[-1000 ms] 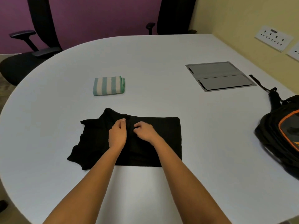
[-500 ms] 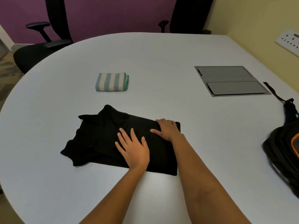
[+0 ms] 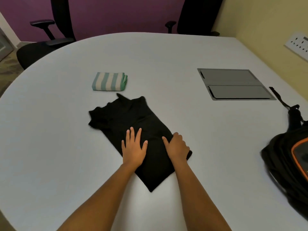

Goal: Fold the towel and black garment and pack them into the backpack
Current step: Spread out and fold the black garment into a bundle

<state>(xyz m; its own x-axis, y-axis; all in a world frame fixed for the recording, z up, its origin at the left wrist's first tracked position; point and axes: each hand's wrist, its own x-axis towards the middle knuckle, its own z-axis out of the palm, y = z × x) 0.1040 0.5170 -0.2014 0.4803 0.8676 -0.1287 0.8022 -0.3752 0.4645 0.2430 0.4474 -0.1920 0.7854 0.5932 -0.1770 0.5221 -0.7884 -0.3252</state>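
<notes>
Black garment [image 3: 133, 117] lies diagonal at frame centre on table [image 3: 50, 130]. Left hand [image 3: 134, 150] fingers spread wide, flat on it; right hand [image 3: 177, 146] fingers bent over its right edge, grip unclear.

A rounded pale table [image 3: 166, 64] had a grey two-flap panel [image 3: 233, 84] set in its top. Behind it stood a black chair [image 3: 41, 47] and another chair [image 3: 196, 15] against a purple wall [image 3: 116, 14]. A white socket plate [image 3: 298, 45] sat on the yellow wall [image 3: 258, 22].
</notes>
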